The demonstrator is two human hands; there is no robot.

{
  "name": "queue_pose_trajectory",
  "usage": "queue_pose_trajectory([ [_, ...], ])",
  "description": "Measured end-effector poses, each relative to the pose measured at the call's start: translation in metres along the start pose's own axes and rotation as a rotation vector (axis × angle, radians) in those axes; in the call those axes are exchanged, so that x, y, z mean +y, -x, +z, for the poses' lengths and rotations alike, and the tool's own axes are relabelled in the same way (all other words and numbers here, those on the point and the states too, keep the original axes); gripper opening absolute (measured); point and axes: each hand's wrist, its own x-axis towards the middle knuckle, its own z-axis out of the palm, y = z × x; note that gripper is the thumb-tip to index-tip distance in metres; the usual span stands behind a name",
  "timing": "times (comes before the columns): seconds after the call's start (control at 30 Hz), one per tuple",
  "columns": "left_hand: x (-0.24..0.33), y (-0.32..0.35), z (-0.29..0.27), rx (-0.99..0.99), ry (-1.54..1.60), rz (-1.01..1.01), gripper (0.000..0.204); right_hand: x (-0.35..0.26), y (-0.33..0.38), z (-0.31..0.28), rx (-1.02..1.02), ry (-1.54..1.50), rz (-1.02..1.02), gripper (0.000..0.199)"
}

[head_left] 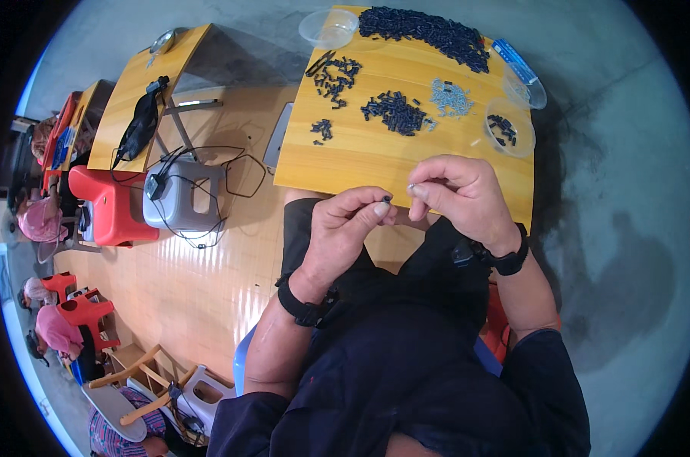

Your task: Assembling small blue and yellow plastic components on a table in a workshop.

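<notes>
Above my lap at the table's near edge, my left hand [346,227] is closed, pinching a small black cylindrical piece [387,199] between thumb and forefinger. To its right, my right hand [465,196] pinches a tiny silvery piece [411,186] at its fingertips; its exact kind is too small to tell. The two pieces are apart. Beyond my hands on the wooden table [322,164] lie a heap of small black pieces [397,114] and a pile of small silvery parts [450,99]. A clear bowl [529,145] at the right holds several black pieces.
A large black heap [429,34] covers the table's far edge. Black tweezers [319,64] lie by a scattered black group [337,82]. A blue box [515,61] rests on another clear bowl [541,97]. Left stand a grey stool [179,199] with cables and a red chair [107,204].
</notes>
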Motion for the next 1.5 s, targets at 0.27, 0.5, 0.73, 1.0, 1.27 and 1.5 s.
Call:
queue_pose_trajectory([
  [0.27,-0.002,0.001,-0.006,-0.061,-0.014,-0.034,0.014,-0.004,-0.003,0.008,-0.067,0.002,0.063,0.008],
  [0.5,-0.001,0.000,-0.005,-0.057,-0.082,-0.041,0.012,0.000,-0.009,0.014,-0.124,0.197,-0.022,0.008],
  [0.73,0.000,-0.002,-0.007,-0.055,-0.127,-0.061,0.012,0.006,-0.014,0.011,-0.193,0.442,-0.196,0.012],
  [1.0,-0.001,-0.003,-0.007,-0.054,-0.171,-0.122,0.012,0.004,-0.022,0.004,-0.250,0.645,-0.368,0.013],
  [1.27,0.002,-0.009,-0.011,-0.081,-0.223,-0.148,0.012,-0.007,-0.023,0.011,-0.187,0.356,0.094,0.003],
  [1.5,-0.003,-0.009,-0.013,-0.077,-0.132,-0.169,0.012,0.015,-0.020,0.009,-0.148,0.445,-0.181,0.009],
])
